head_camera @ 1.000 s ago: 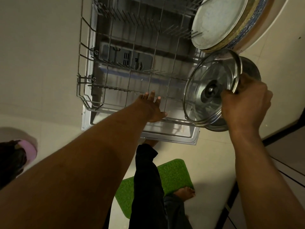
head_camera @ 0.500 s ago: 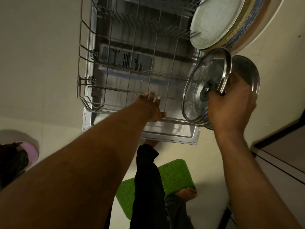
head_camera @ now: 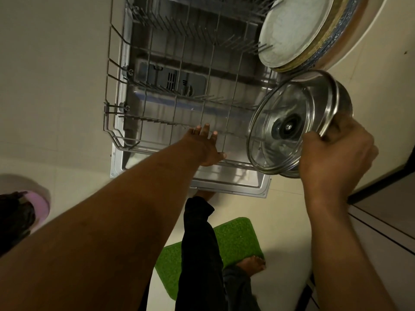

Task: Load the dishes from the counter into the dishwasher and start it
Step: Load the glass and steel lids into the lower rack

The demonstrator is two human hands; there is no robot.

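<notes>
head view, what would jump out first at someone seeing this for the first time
The glass lid with its steel rim catches the eye first, held on edge in the right hand over the front right corner of the pulled-out dishwasher rack. The left hand reaches to the rack's front rail with fingers straight, and plates stand on edge at its far right. A bright green mat lies on the floor below.

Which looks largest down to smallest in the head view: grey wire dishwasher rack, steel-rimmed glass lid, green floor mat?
1. Grey wire dishwasher rack, clearly largest.
2-3. Steel-rimmed glass lid and green floor mat look alike; the lid is nearer the camera, so unranked.
</notes>
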